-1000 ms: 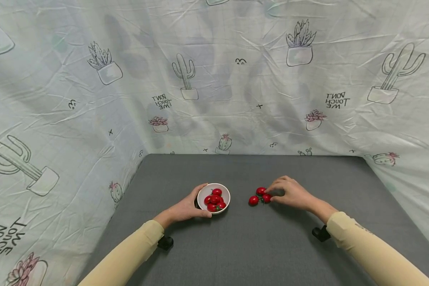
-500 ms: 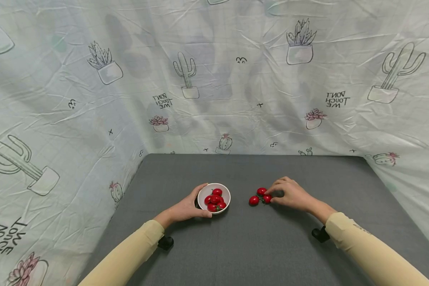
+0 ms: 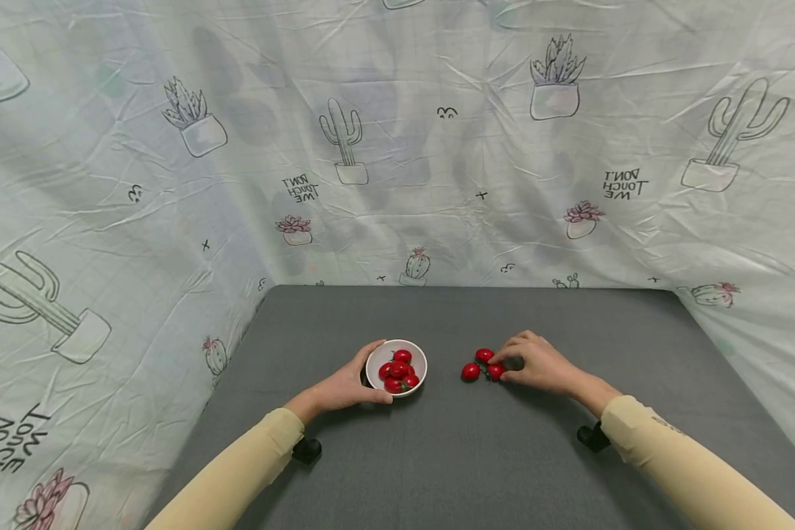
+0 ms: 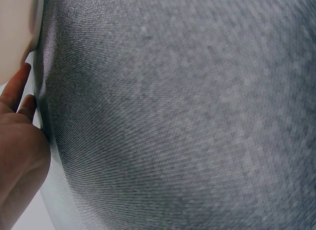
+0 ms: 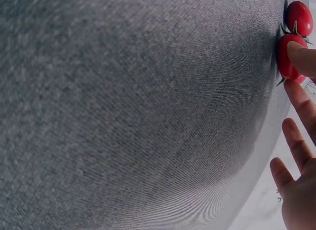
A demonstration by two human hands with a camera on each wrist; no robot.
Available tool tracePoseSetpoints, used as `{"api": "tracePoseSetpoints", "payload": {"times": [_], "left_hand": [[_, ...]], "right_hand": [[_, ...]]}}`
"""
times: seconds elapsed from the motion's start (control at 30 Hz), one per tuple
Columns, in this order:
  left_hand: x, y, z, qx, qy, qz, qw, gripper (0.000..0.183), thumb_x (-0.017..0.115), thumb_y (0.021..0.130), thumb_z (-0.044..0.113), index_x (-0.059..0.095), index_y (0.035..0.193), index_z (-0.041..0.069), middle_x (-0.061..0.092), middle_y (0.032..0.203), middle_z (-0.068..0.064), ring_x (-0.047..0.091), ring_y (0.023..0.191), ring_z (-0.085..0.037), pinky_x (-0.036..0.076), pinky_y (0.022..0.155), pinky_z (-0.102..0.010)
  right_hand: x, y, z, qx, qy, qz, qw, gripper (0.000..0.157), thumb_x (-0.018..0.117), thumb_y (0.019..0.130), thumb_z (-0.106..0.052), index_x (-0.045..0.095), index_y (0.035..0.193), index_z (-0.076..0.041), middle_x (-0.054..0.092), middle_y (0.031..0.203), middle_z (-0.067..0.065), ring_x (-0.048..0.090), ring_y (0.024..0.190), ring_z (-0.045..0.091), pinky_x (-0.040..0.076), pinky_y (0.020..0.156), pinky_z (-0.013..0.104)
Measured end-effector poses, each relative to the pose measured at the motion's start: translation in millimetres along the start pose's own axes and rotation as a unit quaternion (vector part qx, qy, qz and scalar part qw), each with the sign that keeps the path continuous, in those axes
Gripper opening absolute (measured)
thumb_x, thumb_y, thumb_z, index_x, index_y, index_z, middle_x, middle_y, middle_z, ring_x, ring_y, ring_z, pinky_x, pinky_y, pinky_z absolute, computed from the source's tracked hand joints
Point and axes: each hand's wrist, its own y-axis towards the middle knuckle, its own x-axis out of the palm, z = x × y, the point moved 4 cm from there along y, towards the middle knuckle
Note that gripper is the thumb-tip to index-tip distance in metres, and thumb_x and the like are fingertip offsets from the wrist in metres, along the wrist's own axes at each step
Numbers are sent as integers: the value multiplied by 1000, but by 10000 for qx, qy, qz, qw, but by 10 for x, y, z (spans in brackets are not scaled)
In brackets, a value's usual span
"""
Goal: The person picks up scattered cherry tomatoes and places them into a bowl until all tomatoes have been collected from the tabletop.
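Note:
A small white bowl (image 3: 372,374) with several red cherry tomatoes (image 3: 398,369) in it stands left of the middle of the table. My left hand (image 3: 341,386) holds the bowl from its left side, thumb at the near rim and fingers round the far side; the left wrist view catches only part of the bowl's wall (image 4: 15,32) and some fingers. Three cherry tomatoes with green stems lie close together to the right of the bowl. My right hand (image 3: 536,363) pinches the rightmost cherry tomato (image 5: 289,57) between thumb and index finger, its other fingers spread loosely.
A dark grey cloth covers the table (image 3: 397,464). Behind and at the sides hangs a pale curtain (image 3: 424,147) printed with potted cacti. Black wrist devices (image 3: 307,450) sit under both forearms.
The right hand has shifted very slightly nearer, its thumb and finger closing in on the rightmost cherry tomato. The left hand and the bowl have stayed in place.

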Motion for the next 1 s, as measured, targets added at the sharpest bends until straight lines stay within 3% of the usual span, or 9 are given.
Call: {"api": "tracePoseSetpoints", "payload": {"times": [0.17, 0.4, 1.0], "left_hand": [[2, 6, 1, 1, -16, 2, 10000, 105, 89, 81, 38, 21, 161, 31, 31, 160, 1, 34, 144, -20, 30, 114, -50], [1, 17, -16, -6, -30, 8, 10000, 105, 89, 81, 38, 22, 161, 31, 32, 159, 1, 34, 143, -20, 30, 114, -50], [-4, 31, -2, -48, -14, 26, 10000, 106, 89, 80, 39, 21, 161, 32, 31, 160, 1, 32, 145, -21, 28, 115, -52]], "right_hand": [[-1, -11, 13, 81, 46, -41, 9999, 30, 85, 86, -22, 79, 115, -23, 70, 118, 0, 54, 117, 31, 42, 95, 60], [4, -25, 40, 172, 242, -100, 9995, 30, 84, 87, -23, 78, 116, -23, 72, 113, -9, 55, 113, 27, 42, 93, 58], [-7, -44, 56, 49, 327, -67, 9994, 28, 82, 90, -25, 78, 117, -26, 70, 111, -14, 54, 112, 23, 42, 93, 56]]}}
